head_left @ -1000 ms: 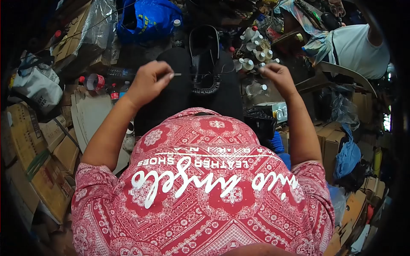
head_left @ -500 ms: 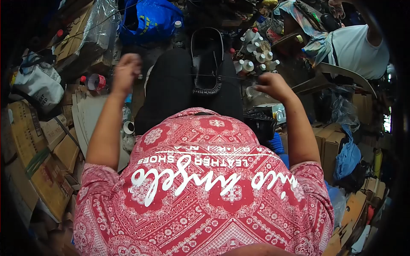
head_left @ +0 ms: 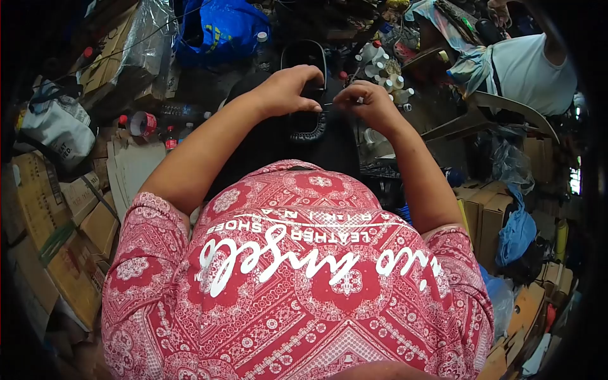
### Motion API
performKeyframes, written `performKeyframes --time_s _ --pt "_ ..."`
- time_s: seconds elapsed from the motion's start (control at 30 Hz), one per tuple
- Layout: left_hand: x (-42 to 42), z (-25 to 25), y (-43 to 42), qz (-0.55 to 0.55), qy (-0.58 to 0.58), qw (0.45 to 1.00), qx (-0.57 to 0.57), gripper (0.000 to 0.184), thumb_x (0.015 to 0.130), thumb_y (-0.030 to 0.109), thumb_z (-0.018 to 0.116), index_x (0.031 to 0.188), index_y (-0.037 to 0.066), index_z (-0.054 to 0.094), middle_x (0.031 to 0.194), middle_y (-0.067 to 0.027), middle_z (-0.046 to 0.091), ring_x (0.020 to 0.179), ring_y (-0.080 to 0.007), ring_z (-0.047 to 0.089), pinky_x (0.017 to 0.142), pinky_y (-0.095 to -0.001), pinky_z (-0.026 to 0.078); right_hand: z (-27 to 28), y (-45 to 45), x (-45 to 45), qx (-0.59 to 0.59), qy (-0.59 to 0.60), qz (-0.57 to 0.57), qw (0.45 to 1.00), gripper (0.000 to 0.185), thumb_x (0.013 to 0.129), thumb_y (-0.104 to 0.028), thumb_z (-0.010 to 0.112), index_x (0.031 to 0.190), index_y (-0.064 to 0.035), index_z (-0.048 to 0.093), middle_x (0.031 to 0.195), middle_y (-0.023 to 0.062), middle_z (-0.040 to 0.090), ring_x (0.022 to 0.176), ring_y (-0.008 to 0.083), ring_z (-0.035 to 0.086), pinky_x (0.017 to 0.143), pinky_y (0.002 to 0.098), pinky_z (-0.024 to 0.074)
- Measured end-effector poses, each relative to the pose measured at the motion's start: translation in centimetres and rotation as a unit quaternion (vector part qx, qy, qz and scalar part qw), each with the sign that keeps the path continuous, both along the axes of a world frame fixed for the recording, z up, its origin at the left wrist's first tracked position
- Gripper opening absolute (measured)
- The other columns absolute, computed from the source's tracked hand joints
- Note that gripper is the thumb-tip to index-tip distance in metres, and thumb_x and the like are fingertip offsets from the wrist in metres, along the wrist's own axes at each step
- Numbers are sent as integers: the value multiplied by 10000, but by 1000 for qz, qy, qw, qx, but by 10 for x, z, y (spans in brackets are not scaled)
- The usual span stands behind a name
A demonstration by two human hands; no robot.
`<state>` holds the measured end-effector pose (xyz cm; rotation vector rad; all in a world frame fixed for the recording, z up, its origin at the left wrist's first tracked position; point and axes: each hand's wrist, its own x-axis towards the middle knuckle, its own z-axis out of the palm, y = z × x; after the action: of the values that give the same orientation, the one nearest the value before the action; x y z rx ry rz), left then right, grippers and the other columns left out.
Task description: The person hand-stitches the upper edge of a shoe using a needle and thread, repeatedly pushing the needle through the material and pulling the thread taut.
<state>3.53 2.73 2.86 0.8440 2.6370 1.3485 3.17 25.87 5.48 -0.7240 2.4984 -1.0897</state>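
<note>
A black shoe (head_left: pixel 308 135) with a gathered, stitched toe lies over my dark-trousered lap, its toe towards me. Above its left side is my left hand (head_left: pixel 288 90), thumb and fingers apart with nothing visible between them. My right hand (head_left: pixel 368 104) is pinched at the shoe's right edge. A thin, light sliver shows by its fingertips, too small to identify. The hands are close together but not touching, and partly cover the middle of the shoe. No thread can be made out clearly.
Plastic bottles with white caps (head_left: pixel 380 66) stand beyond my right hand. A blue bag (head_left: pixel 225 31) is at the upper left, cardboard (head_left: pixel 57 234) at the left. Another person in a white shirt (head_left: pixel 525 76) is at the upper right, near a curved panel (head_left: pixel 516 106).
My left hand swung out to the left, then came back in over the shoe, and its fingers parted. My right hand moved inward to the shoe's edge. The dark thread stretched across the shoe no longer shows.
</note>
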Motion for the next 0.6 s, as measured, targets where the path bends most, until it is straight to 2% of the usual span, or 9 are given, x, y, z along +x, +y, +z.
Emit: performKeyframes --time_s 0.17,0.23,0.3,0.43,0.53,0.6 --pt "-9 5 3 -52 -45 992 -104 349 670 187 794 949 35 649 1010 -95 582 962 -263 583 830 -335 464 -11 3 -7 8 27 40 999 172 730 35 669 855 -78 702 845 35 606 831 151 611 755 276 483" --pt "-11 5 5 -73 -50 993 -83 306 679 171 789 908 17 657 996 -92 582 931 -252 587 805 -326 464 -12 3 -7 7 25 43 999 165 728 29 676 851 -78 702 841 38 604 832 158 614 754 278 484" --pt "-15 -3 7 -79 -76 992 -67 309 683 166 787 916 12 655 986 -93 581 923 -248 588 803 -323 463 -14 3 -5 -5 35 70 997 153 718 -36 715 852 -110 708 815 36 623 802 171 611 726 282 492" --pt "-17 -13 7 -88 -123 988 -24 305 703 155 775 936 1 653 940 -77 574 904 -214 583 801 -302 453 -30 3 2 -42 25 63 997 161 717 -25 717 854 -110 707 812 35 616 780 164 615 711 269 494" --pt "-16 -16 5 -108 -148 983 4 283 732 136 752 967 5 663 904 -57 551 899 -184 569 804 -286 445 -38 3 13 -97 -20 13 995 160 722 -18 716 853 -109 708 814 30 613 764 155 620 699 260 497" --pt "-17 -15 1 -130 -149 980 -3 290 743 162 742 996 37 676 889 -64 547 888 -203 568 794 -295 447 -35 2 23 -87 26 -19 996 142 750 4 697 864 -80 699 809 20 607 749 125 601 689 247 474"
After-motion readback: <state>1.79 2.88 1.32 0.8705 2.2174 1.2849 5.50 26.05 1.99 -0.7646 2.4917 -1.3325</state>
